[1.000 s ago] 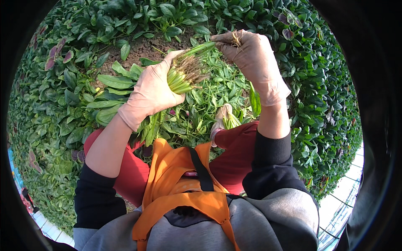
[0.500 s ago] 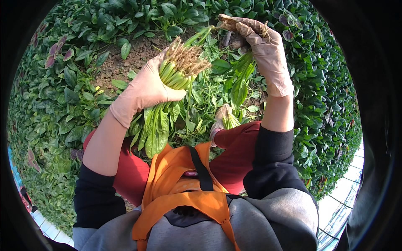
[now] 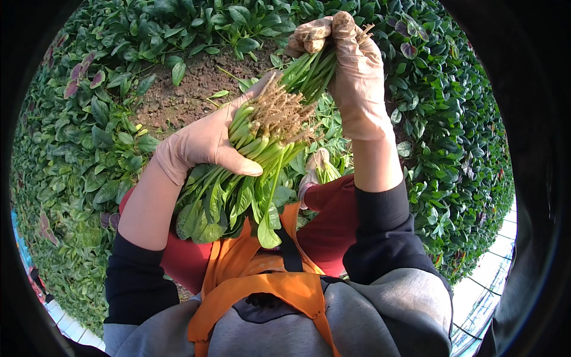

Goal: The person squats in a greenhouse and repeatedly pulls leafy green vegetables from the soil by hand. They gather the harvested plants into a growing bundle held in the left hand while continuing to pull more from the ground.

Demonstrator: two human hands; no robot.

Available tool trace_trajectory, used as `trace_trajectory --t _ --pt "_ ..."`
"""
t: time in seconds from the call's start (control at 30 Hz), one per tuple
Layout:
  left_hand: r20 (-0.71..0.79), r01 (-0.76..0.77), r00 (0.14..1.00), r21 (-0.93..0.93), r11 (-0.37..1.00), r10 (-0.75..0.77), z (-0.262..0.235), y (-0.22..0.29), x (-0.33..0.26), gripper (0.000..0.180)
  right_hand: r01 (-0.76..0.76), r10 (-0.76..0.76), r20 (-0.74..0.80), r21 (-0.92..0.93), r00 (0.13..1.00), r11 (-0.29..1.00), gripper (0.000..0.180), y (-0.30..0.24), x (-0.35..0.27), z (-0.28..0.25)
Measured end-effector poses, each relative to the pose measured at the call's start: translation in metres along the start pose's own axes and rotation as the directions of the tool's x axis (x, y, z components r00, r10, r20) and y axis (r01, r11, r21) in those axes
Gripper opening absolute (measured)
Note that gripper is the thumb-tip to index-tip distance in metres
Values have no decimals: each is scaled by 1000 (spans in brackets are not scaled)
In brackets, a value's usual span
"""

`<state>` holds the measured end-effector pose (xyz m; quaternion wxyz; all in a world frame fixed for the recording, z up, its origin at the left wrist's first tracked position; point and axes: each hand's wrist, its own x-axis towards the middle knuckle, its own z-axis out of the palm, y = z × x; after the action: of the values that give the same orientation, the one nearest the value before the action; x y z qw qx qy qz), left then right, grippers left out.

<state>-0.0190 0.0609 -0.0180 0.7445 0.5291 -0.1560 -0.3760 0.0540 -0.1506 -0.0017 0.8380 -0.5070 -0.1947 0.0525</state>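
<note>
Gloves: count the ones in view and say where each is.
2. The left glove is wrapped around a bunch of greens, roots up. The right glove is raised higher, gripping a few more stems beside the bunch.

No packages, labels, signs or screens visible.

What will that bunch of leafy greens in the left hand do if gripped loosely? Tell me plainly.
The bunch of greens is probably floppy: its leaves droop below the left hand. Loose stems would likely slip apart, since nothing visibly ties them. It is likely light, as one hand carries it.
</note>
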Motion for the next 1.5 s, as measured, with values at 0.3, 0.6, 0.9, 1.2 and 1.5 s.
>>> trace_trajectory --t 0.3,0.6,0.9,1.2,1.5 --pt "-82 30 996 106 994 -22 -4 -6 2 93 -107 11 -204 -465 979 879 39 -19 0 -3" --pt "-182 29 983 8 1000 -27 -6 -17 7 110 37 -302 -185 -797 935 603 11 -8 0 -21" --pt "-320 185 937 111 976 -141 2 -13 5 104 235 -326 38 -771 945 592 42 -5 -2 -16" --pt "-328 165 938 146 975 -110 2 -9 4 111 148 -534 -129 -883 835 445 16 -23 9 -39" --pt "-326 191 937 191 963 -121 2 -11 7 109 -39 -164 -166 -808 972 588 20 -2 -6 -18"
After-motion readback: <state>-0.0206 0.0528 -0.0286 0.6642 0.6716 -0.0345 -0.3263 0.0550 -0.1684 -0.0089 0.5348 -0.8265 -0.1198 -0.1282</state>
